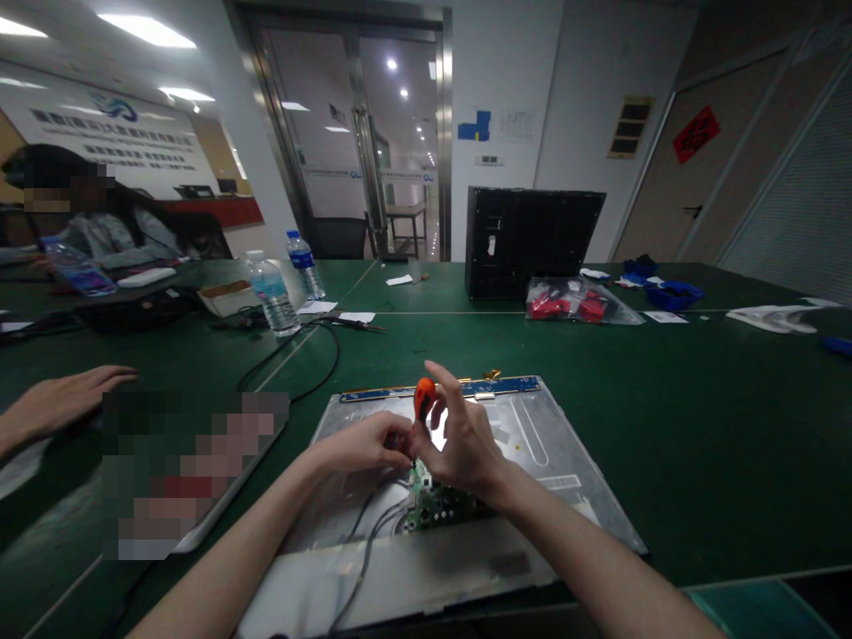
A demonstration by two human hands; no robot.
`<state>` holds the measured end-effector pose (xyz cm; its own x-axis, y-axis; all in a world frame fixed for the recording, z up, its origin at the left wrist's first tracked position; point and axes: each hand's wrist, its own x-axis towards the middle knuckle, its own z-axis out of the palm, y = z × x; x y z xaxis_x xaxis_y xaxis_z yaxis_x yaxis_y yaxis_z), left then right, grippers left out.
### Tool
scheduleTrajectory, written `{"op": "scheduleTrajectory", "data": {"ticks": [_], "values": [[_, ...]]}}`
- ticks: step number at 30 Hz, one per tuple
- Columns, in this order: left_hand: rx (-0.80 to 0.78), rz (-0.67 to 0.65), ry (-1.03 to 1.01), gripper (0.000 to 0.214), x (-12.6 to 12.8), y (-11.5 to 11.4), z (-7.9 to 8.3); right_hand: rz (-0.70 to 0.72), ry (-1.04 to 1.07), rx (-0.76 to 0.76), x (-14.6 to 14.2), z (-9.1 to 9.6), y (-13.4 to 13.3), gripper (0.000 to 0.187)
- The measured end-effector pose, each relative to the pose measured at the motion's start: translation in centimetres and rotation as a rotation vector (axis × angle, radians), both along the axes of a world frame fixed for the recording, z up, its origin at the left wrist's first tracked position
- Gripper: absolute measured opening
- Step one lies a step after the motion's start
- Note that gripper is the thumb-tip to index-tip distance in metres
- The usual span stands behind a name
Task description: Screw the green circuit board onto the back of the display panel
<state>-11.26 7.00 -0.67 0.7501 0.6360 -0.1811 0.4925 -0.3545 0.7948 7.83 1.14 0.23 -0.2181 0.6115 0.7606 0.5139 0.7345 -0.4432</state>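
Observation:
A flat metal display panel (579,470) lies in front of me with a blue circuit strip (512,386) along its far edge. On it sits a green circuit board (432,506), partly covered by my hands, with dark cables (373,541) running from its left side. My right hand (466,439) grips an orange and black screwdriver (424,399) held upright over the board, its index finger raised. Close against it, my left hand (382,439) has its fingers pinched near the screwdriver's lower end; what lies between them is hidden.
Another person's hand (73,395) rests on the table at left, near a blurred-out device (206,515). Water bottles (272,297) stand beyond. At the back are a black monitor-like case (532,235), a bag of red parts (579,303) and blue trays (672,295).

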Motion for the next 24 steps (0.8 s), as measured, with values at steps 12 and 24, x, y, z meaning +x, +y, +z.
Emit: {"op": "scheduleTrajectory", "data": {"ticks": [12, 24], "values": [[-0.029, 0.069, 0.014, 0.016, 0.17, -0.54, 0.33, -0.003, -0.067, 0.004, 0.12, 0.04, 0.32, 0.059], [-0.034, 0.012, -0.021, 0.017, 0.15, -0.21, 0.24, 0.008, -0.053, 0.011, 0.0, -0.08, 0.2, 0.066]]}}
